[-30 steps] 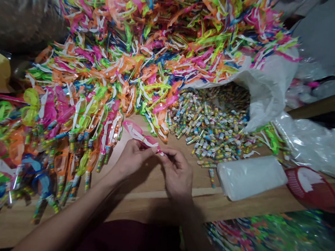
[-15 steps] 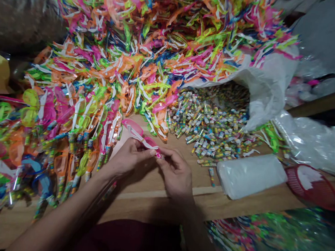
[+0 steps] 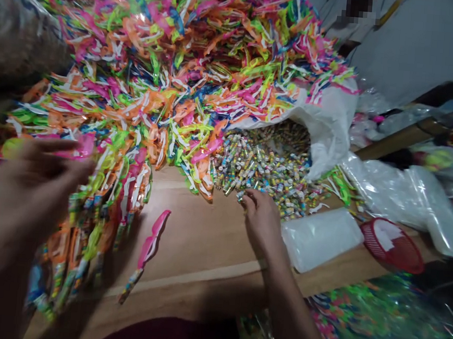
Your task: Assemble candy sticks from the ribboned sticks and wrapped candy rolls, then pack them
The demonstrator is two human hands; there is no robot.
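**Head view.** We enter first the right hand [image 3: 261, 222], resting just beside the white plastic sack [image 3: 327, 130], our landmark. Its fingers [image 3: 249, 200] are curled down and touching the spill of candy tubes [image 3: 266, 167] that runs out of the sack's mouth. We cannot tell whether they have closed on a tube.

We enter next the left hand [image 3: 32, 191], blurred, raised left of the sack over the heap of plastic toy glasses [image 3: 171, 71]. Its fingers are loosely spread, and we cannot tell whether they grasp anything.

One pink toy glasses piece [image 3: 150, 244], with a candy tube [image 3: 130, 285] at its lower end, lies apart on the wooden counter [image 3: 190, 229], below and left of the sack and between the hands. It is held by neither hand.

The sack's folded-back mouth appears to keep the tubes open to reach. The heap spreads left of it and above it, tube ends facing the person, likely for easy picking.

Right of the sack lie a white plastic packet [image 3: 321, 239] and a red mesh basket [image 3: 393, 245], with clear plastic sheeting [image 3: 385, 190] behind them.
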